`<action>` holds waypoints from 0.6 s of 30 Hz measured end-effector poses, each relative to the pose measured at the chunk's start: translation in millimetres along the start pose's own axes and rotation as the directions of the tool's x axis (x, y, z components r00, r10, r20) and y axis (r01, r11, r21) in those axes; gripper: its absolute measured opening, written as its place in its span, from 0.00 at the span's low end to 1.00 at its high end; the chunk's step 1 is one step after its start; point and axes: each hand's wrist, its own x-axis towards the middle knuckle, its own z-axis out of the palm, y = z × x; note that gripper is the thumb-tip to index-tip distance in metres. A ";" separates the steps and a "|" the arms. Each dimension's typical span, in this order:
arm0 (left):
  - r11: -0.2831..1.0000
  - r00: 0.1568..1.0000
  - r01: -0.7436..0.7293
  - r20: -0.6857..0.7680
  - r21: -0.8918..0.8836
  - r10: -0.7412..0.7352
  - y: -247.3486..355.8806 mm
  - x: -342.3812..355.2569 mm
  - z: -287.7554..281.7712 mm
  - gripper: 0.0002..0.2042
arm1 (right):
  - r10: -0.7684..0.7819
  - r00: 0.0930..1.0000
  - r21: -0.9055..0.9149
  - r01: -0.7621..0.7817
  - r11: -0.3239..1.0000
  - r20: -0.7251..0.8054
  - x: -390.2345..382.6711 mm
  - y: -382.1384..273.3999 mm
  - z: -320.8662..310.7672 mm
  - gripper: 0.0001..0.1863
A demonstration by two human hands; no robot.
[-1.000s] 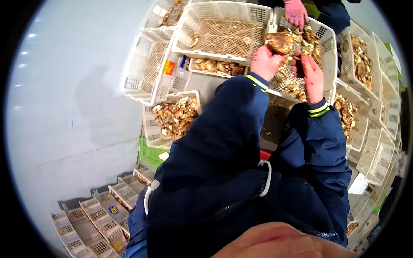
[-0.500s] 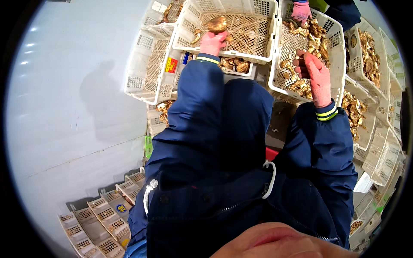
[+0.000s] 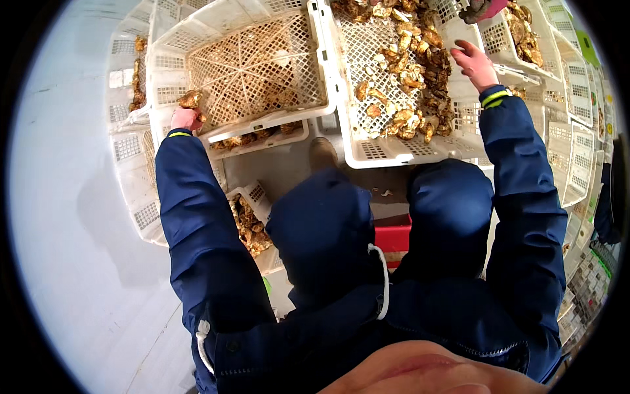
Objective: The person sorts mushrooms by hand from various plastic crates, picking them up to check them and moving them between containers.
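Observation:
My left hand (image 3: 187,119), in a pink glove, holds a large brown-capped mushroom (image 3: 191,98) at the near left corner of a white slatted crate (image 3: 223,39), whose bottom bears scattered debris. My right hand (image 3: 474,64), also gloved in pink, hangs open over the right side of another white crate (image 3: 367,153), fingers apart and nothing visible in them. That crate holds a band of loose brown and pale mushrooms (image 3: 403,121), thickest along its right side.
A co-worker's gloved hand (image 3: 484,10) is at the top right. More crates (image 3: 530,41) with mushrooms stand to the right and left, and one (image 3: 252,230) lies lower, by my left arm. My knees and a red container (image 3: 392,233) are below.
My left hand has carried the mushroom leftward from the right crate to the left crate's corner. My right hand has moved up and opened. The view has shifted, bringing both knees into sight.

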 end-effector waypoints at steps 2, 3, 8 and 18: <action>0.997 0.993 -0.010 -0.120 0.079 0.020 -42.3 -33.1 26.9 0.12 | -0.199 0.980 -0.348 0.186 0.919 -0.001 29.7 -22.9 43.7 0.33; 0.986 1.000 0.020 -0.012 0.168 -0.018 -20.9 -17.2 28.2 0.12 | -0.236 0.971 -0.408 0.198 0.891 -0.045 40.8 -15.6 50.3 0.35; 0.902 0.977 -0.181 0.179 0.392 0.118 -56.4 -16.7 39.2 0.10 | -0.214 0.969 -0.538 0.116 0.835 -0.124 108.9 5.1 86.4 0.38; 0.590 0.621 0.072 -0.427 -0.804 -0.658 66.5 -77.8 -96.1 0.17 | -0.232 0.972 -0.257 0.212 0.943 -0.048 109.6 24.2 74.6 0.28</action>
